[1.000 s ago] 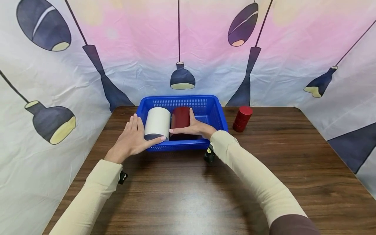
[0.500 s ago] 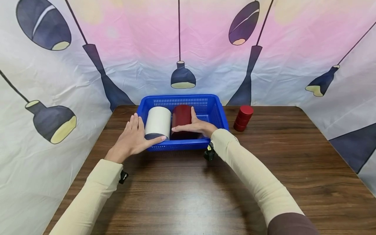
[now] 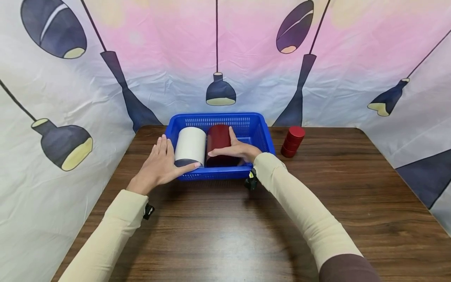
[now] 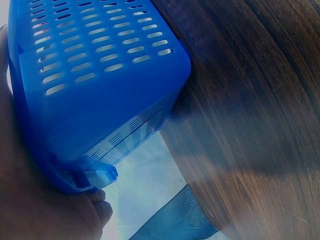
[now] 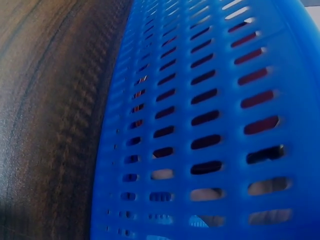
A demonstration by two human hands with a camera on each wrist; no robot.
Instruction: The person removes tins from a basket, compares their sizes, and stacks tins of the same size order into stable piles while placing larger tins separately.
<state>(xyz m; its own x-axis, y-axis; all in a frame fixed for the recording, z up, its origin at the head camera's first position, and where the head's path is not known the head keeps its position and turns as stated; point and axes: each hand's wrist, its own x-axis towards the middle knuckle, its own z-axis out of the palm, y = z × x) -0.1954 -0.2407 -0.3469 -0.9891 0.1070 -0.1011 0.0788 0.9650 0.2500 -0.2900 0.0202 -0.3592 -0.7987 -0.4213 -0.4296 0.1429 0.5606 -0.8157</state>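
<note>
A blue plastic basket with slotted walls stands at the back of the table. Inside it, on the left, is a large white cylinder, grey at its near end. Beside that is a large dark red cylinder. My right hand holds the dark red cylinder, thumb across its near part and a finger along its right side; the other fingers are hidden. With fingers straight, my left hand rests on the basket's front left corner, thumb along the front rim. The left wrist view shows fingertips by the rim.
A small red cylinder with grooves round it stands upright right of the basket. Behind the brown wooden table hangs a cloth printed with lamps, and it continues along both sides.
The right thumb has shifted slightly right over the dark red cylinder, whose far end sits a little farther back. The left hand stays at the basket's corner.
</note>
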